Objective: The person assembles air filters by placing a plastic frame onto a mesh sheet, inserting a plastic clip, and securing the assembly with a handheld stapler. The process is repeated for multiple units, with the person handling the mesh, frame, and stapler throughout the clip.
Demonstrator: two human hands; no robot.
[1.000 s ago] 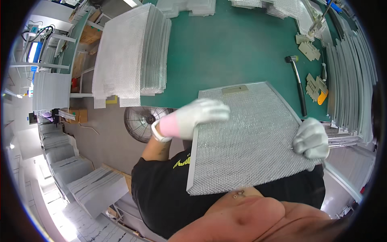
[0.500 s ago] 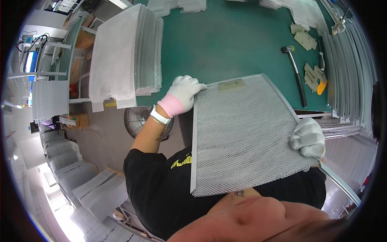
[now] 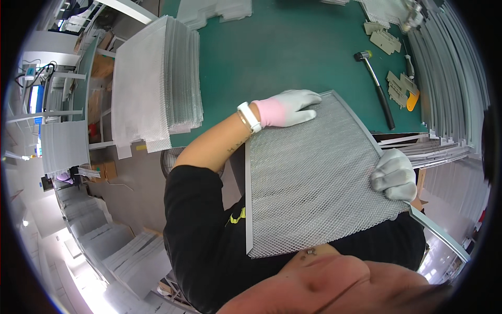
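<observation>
A silvery mesh filter panel leans between my body and the green table's edge, with metal channel along its left and right sides. The edge nearest my body shows bare mesh. From the near right corner a loose metal frame strip sticks out at an angle, away from the mesh. My left hand, white-gloved with a pink cuff, lies across the far edge with fingers stretched and thumb apart, hiding the label plate there. Closed round the right edge, my gloved right hand grips the panel near that corner.
On the green table lie a mallet, beige plates and an orange-handled tool. A tall stack of mesh sheets stands at the left. Metal frames line the right side. A floor fan is partly hidden behind my left arm.
My left hand has moved right along the panel's far edge, from the far left corner, and its fingers have straightened. My right hand keeps its grip. The view has shifted slightly.
</observation>
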